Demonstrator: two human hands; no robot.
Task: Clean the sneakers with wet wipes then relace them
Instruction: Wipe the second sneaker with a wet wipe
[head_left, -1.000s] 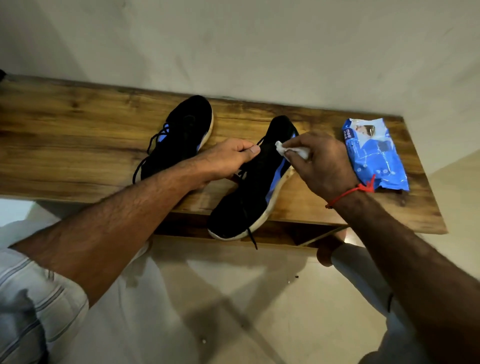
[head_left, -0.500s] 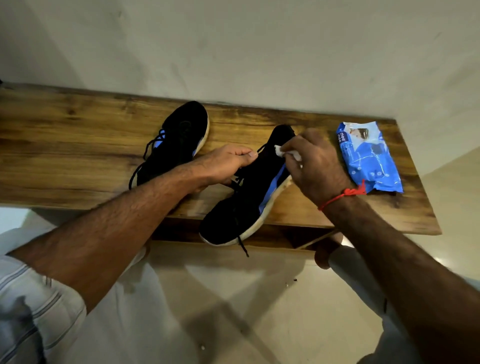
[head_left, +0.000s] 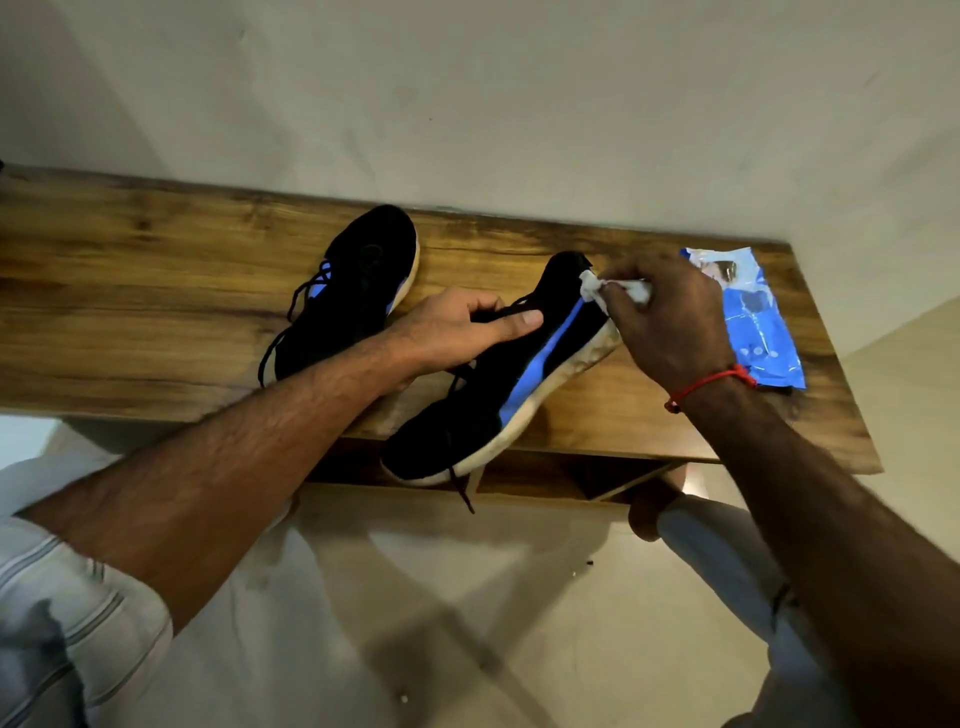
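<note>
Landmark: long brown wood-grain bench top (head_left: 156, 312), against the pale wall.
Sneakers: two, black knit with blue side stripes and off-white soles.
Near sneaker (head_left: 488, 395): on the bench's front edge, heel overhanging, toe pointing to the wall; one black lace end (head_left: 462, 491) dangles below the edge.
Far sneaker (head_left: 353, 296): flat on the bench, just left of the near one, laces loose.
Wipes: one crumpled white wet wipe (head_left: 613, 288); one blue plastic wipe packet (head_left: 753, 322) at the bench's right end.
Left hand (head_left: 457, 332): your fingers curl round the near sneaker's upper, thumb along its top.
Right hand (head_left: 670, 322): you pinch the wipe, pressing it on that sneaker's toe; one red thread (head_left: 711, 384) circles the wrist.
</note>
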